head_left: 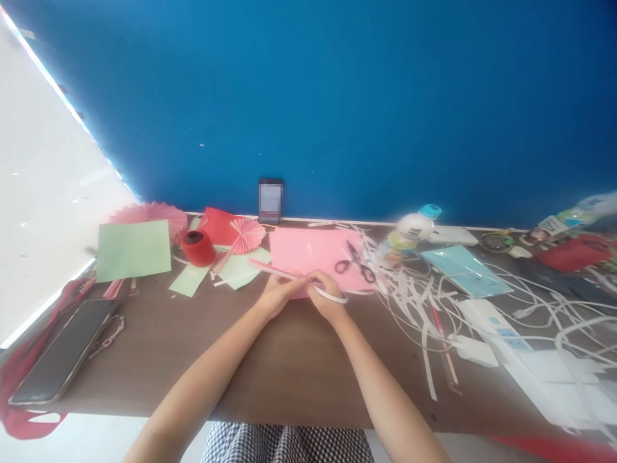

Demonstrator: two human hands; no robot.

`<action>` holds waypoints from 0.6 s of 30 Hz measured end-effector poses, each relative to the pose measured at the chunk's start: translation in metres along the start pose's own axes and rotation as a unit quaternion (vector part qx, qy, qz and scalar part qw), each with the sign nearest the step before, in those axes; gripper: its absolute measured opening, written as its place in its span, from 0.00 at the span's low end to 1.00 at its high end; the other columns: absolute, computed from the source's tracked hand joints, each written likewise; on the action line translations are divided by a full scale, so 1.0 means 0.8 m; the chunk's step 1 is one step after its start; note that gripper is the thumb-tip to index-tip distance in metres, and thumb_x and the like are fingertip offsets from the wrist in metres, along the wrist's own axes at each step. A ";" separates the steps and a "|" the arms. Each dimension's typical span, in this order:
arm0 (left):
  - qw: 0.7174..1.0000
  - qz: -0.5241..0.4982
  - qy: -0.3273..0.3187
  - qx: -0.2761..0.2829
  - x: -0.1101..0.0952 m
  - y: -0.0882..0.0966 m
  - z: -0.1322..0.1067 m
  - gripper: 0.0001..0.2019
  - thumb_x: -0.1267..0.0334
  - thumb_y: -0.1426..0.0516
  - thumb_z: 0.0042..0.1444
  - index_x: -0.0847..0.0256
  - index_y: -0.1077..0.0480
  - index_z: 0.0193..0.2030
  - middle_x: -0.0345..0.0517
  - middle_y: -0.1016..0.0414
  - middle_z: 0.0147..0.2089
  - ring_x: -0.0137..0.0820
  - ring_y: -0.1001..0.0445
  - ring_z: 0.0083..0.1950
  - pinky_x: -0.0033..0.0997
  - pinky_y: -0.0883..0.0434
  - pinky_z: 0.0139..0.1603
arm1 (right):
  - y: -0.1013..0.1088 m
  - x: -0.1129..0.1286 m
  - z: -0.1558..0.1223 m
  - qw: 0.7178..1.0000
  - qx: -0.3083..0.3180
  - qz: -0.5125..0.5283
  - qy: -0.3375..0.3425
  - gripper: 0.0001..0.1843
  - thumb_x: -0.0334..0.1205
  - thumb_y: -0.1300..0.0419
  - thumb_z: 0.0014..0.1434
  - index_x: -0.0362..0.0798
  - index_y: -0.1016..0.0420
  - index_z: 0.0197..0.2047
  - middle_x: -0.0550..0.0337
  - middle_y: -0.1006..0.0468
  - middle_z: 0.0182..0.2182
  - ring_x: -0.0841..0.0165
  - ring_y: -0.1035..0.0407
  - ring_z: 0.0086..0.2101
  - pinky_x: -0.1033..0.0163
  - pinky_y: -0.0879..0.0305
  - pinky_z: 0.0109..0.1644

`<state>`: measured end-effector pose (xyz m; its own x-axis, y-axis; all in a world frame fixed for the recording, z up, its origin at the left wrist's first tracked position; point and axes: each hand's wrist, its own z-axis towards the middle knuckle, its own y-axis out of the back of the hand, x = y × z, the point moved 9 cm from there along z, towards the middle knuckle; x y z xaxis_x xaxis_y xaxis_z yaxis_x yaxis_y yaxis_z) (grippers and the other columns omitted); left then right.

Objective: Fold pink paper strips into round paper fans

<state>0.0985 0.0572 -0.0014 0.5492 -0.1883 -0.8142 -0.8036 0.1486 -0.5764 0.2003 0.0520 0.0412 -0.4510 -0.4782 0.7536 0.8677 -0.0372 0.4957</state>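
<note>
Both hands meet over the near edge of a pink paper sheet. My left hand is closed on a narrow pink paper strip, which sticks out to the upper left. At the strip's right end, the fingers of my right hand are pinched together, touching my left fingertips. A thin white strip curls out from my right hand; whether it is joined to the pink one is hidden. Black scissors lie on the sheet, just beyond my right hand.
Left lie green paper, a red tape roll, a pleated pink paper fan and a phone. Another phone leans on the blue wall. Right are white paper scraps, a bottle, cables and a power strip.
</note>
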 end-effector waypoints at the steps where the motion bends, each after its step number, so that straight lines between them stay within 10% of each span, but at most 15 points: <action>1: 1.000 0.013 -0.005 -0.005 0.000 0.003 0.001 0.09 0.66 0.36 0.37 0.66 0.28 0.28 0.47 0.26 0.30 0.33 0.27 0.36 0.37 0.33 0.45 | 0.001 -0.001 0.000 1.000 -0.003 0.000 -0.005 0.02 0.35 0.48 0.51 0.48 0.35 0.28 0.61 0.30 0.26 0.68 0.34 0.30 0.61 0.37 0.37; 12: 0.993 0.117 -0.006 0.011 0.000 0.002 -0.001 0.11 0.63 0.38 0.39 0.64 0.25 0.32 0.51 0.24 0.37 0.38 0.28 0.42 0.38 0.34 0.47 | 0.006 -0.009 -0.002 0.996 -0.041 0.069 -0.033 0.05 0.34 0.46 0.49 0.49 0.42 0.30 0.61 0.32 0.29 0.69 0.34 0.33 0.60 0.36 0.39; 18: 0.975 0.187 -0.088 -0.078 -0.023 0.018 -0.004 0.08 0.63 0.39 0.40 0.62 0.25 0.29 0.49 0.23 0.34 0.37 0.27 0.38 0.36 0.31 0.44 | 0.015 -0.008 -0.001 0.994 -0.101 -0.010 -0.024 0.06 0.38 0.43 0.49 0.49 0.38 0.28 0.59 0.32 0.31 0.67 0.36 0.35 0.59 0.37 0.41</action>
<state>0.0758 0.0597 0.0055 0.2304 0.0216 -0.9729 -0.9730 0.0230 -0.2299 0.2139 0.0541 0.0424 -0.4745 -0.4326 0.7666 0.8802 -0.2252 0.4178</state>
